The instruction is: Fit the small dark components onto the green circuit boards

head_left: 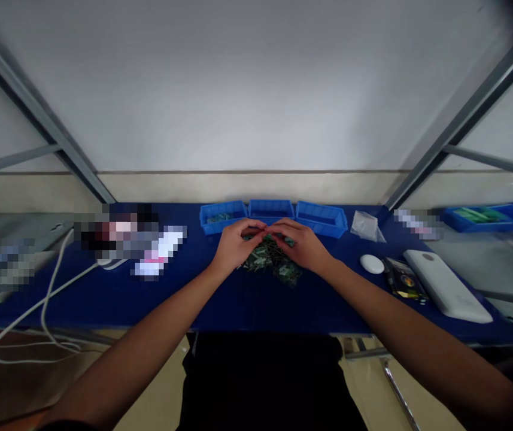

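Observation:
My left hand (pixel 239 237) and my right hand (pixel 301 240) meet above a heap of small green-and-metal pieces (pixel 266 258). On each hand the thumb and fingers are drawn together in a pinch, and the fingertips of the two hands touch or nearly touch. Whatever lies between them is too small to make out. Beside the heap, under my right hand, is a clear plastic bag (pixel 289 273) with more greenish pieces. Just beyond my hands stand three blue bins: the left bin (pixel 211 227) holds some small pale-green pieces, while the middle bin (pixel 272 205) and right bin (pixel 323 222) show none.
Right of my arm on the blue table (pixel 247 311) lie a white round case (pixel 372 264), a black packet (pixel 403 280), a long white device (pixel 447 287) and a clear bag (pixel 366 226). White cables (pixel 54 293) cross the left side. Another blue tray (pixel 480 218) is at far right.

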`<state>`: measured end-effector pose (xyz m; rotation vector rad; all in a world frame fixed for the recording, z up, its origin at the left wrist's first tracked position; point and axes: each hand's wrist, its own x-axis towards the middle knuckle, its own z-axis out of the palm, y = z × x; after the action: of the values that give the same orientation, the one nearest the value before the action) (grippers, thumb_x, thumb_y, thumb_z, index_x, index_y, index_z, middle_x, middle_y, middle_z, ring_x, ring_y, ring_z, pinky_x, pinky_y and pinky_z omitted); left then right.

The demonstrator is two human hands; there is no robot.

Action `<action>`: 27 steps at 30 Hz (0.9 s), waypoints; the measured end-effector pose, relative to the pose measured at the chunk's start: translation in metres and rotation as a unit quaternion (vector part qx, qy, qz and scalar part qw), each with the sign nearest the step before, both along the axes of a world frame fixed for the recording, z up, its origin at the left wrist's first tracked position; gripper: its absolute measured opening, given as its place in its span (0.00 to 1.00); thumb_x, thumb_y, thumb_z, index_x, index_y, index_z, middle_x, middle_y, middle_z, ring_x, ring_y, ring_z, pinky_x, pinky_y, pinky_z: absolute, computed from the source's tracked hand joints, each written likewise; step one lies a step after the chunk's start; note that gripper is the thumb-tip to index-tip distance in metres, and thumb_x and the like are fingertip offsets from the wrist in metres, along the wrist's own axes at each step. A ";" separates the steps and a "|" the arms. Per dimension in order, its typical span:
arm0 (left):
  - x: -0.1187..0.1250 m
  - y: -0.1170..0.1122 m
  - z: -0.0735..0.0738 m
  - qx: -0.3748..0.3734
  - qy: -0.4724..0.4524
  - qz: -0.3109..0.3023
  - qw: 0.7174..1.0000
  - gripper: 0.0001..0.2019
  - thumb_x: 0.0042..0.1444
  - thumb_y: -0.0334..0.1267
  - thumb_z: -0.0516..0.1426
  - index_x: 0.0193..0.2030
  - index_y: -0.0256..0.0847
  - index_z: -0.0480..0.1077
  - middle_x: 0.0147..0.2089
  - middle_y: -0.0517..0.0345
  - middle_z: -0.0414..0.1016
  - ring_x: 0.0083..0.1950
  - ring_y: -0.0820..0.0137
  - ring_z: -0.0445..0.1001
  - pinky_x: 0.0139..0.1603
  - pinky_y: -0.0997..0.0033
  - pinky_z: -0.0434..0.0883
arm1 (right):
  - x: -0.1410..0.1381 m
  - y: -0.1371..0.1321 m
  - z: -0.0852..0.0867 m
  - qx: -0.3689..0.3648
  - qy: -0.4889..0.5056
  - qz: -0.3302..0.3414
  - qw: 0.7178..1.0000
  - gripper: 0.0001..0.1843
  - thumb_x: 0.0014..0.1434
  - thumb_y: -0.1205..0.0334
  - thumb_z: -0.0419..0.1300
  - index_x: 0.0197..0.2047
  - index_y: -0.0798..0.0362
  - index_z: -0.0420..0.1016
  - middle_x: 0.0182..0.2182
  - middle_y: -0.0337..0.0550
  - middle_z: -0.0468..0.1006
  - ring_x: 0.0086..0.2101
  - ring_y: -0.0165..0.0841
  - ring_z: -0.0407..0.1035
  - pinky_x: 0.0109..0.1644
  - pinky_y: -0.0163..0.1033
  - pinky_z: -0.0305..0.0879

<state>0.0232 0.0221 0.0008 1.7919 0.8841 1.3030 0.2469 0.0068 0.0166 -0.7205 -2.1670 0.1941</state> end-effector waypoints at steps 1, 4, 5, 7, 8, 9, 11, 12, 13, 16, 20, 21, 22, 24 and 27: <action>0.000 0.001 -0.001 -0.002 0.000 0.003 1.000 0.10 0.62 0.40 0.67 0.47 0.41 0.79 0.50 0.51 0.86 0.46 0.62 0.87 0.48 0.63 0.84 | 0.000 0.000 0.000 0.001 -0.004 0.000 1.000 0.17 0.73 0.67 0.57 0.60 0.43 0.77 0.49 0.48 0.81 0.47 0.39 0.79 0.52 0.47 0.79; -0.001 0.003 -0.001 -0.005 0.006 0.014 1.000 0.08 0.62 0.37 0.65 0.47 0.42 0.77 0.48 0.52 0.85 0.44 0.63 0.87 0.45 0.65 0.83 | 0.000 -0.002 0.002 0.005 0.005 -0.018 1.000 0.16 0.73 0.66 0.58 0.60 0.43 0.77 0.49 0.47 0.81 0.48 0.39 0.79 0.53 0.48 0.80; -0.001 0.003 -0.001 0.004 0.010 0.013 1.000 0.07 0.62 0.36 0.64 0.47 0.42 0.77 0.47 0.51 0.85 0.45 0.63 0.87 0.46 0.64 0.83 | 0.000 -0.003 0.003 0.011 0.013 -0.030 0.999 0.16 0.73 0.66 0.59 0.60 0.43 0.77 0.49 0.48 0.80 0.48 0.40 0.78 0.53 0.48 0.80; -0.003 0.004 -0.002 0.031 0.026 0.004 0.999 0.05 0.62 0.35 0.63 0.44 0.42 0.79 0.49 0.51 0.86 0.49 0.62 0.86 0.52 0.60 0.82 | 0.001 -0.004 0.004 0.028 0.029 -0.056 0.998 0.16 0.72 0.65 0.60 0.60 0.43 0.77 0.51 0.50 0.79 0.51 0.42 0.77 0.54 0.50 0.80; -0.003 0.005 -0.002 0.042 0.034 -0.002 0.999 0.04 0.63 0.34 0.62 0.43 0.42 0.80 0.50 0.51 0.86 0.51 0.61 0.86 0.55 0.58 0.82 | 0.001 -0.004 0.005 0.035 0.035 -0.067 0.997 0.15 0.72 0.64 0.60 0.60 0.43 0.77 0.53 0.51 0.78 0.53 0.43 0.76 0.54 0.50 0.80; -0.004 0.005 -0.003 0.046 0.043 -0.007 0.998 0.05 0.64 0.34 0.62 0.42 0.43 0.81 0.51 0.51 0.86 0.53 0.60 0.85 0.57 0.57 0.81 | 0.002 -0.004 0.006 0.038 0.037 -0.075 0.996 0.15 0.72 0.64 0.61 0.60 0.43 0.77 0.55 0.51 0.77 0.55 0.44 0.75 0.54 0.50 0.80; -0.006 0.006 -0.004 0.036 0.057 -0.010 0.998 0.07 0.65 0.35 0.61 0.43 0.45 0.82 0.50 0.53 0.87 0.53 0.60 0.86 0.59 0.54 0.81 | 0.003 -0.002 0.005 0.035 0.033 -0.082 0.995 0.13 0.72 0.63 0.61 0.58 0.44 0.78 0.54 0.52 0.77 0.55 0.43 0.76 0.52 0.49 0.81; -0.006 0.006 -0.005 0.029 0.062 -0.006 0.998 0.07 0.65 0.35 0.61 0.44 0.45 0.83 0.50 0.54 0.87 0.52 0.60 0.86 0.59 0.54 0.81 | 0.004 -0.001 0.005 0.032 0.026 -0.082 0.996 0.11 0.72 0.63 0.61 0.56 0.45 0.78 0.52 0.51 0.79 0.53 0.43 0.77 0.51 0.48 0.80; -0.006 0.006 -0.005 0.023 0.065 -0.002 0.998 0.07 0.66 0.36 0.61 0.45 0.46 0.83 0.49 0.55 0.88 0.52 0.60 0.86 0.58 0.54 0.81 | 0.005 0.000 0.004 0.029 0.017 -0.080 0.996 0.09 0.72 0.63 0.61 0.53 0.45 0.79 0.50 0.49 0.81 0.50 0.41 0.78 0.50 0.47 0.80; -0.006 0.005 -0.005 0.017 0.065 0.010 0.998 0.06 0.65 0.38 0.63 0.46 0.46 0.83 0.49 0.55 0.88 0.51 0.61 0.86 0.56 0.56 0.82 | 0.005 0.003 0.000 0.010 -0.011 -0.072 0.997 0.06 0.73 0.64 0.61 0.47 0.46 0.79 0.42 0.44 0.84 0.42 0.38 0.79 0.47 0.45 0.78; -0.003 0.004 -0.002 0.018 0.031 -0.012 0.999 0.08 0.66 0.42 0.64 0.48 0.45 0.82 0.50 0.53 0.87 0.52 0.61 0.86 0.58 0.57 0.81 | 0.004 0.004 -0.002 -0.029 -0.008 -0.084 0.996 0.03 0.70 0.64 0.62 0.46 0.48 0.76 0.39 0.43 0.83 0.35 0.35 0.78 0.40 0.40 0.76; -0.002 0.003 -0.002 0.015 0.016 -0.023 0.999 0.09 0.66 0.42 0.64 0.50 0.44 0.81 0.51 0.52 0.86 0.52 0.62 0.86 0.58 0.57 0.81 | 0.004 0.004 -0.002 -0.036 -0.002 -0.085 0.996 0.05 0.69 0.64 0.63 0.48 0.48 0.75 0.39 0.42 0.83 0.34 0.35 0.78 0.39 0.40 0.76; -0.001 0.003 -0.001 0.013 0.001 -0.030 0.999 0.11 0.65 0.43 0.65 0.51 0.43 0.80 0.52 0.51 0.86 0.53 0.62 0.86 0.58 0.58 0.81 | 0.004 0.004 -0.002 -0.042 0.004 -0.083 0.996 0.08 0.68 0.64 0.62 0.51 0.47 0.74 0.38 0.42 0.82 0.33 0.35 0.78 0.39 0.40 0.76; -0.001 0.003 0.001 0.015 -0.020 -0.029 0.999 0.13 0.65 0.44 0.66 0.53 0.42 0.78 0.53 0.49 0.85 0.53 0.62 0.85 0.59 0.59 0.81 | 0.004 0.003 -0.001 -0.049 0.016 -0.081 0.995 0.16 0.68 0.65 0.62 0.57 0.46 0.71 0.38 0.40 0.82 0.33 0.35 0.77 0.40 0.41 0.76; -0.002 0.003 0.002 0.027 -0.009 0.007 1.000 0.12 0.66 0.45 0.65 0.51 0.42 0.78 0.52 0.50 0.85 0.52 0.62 0.85 0.58 0.59 0.81 | 0.008 0.005 0.001 -0.043 0.039 -0.100 0.993 0.18 0.67 0.67 0.61 0.59 0.46 0.69 0.39 0.41 0.81 0.32 0.34 0.76 0.41 0.42 0.76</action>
<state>0.0214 0.0254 0.0031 1.8168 0.8611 1.3617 0.2553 0.0113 0.0176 -0.9588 -2.0071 0.2086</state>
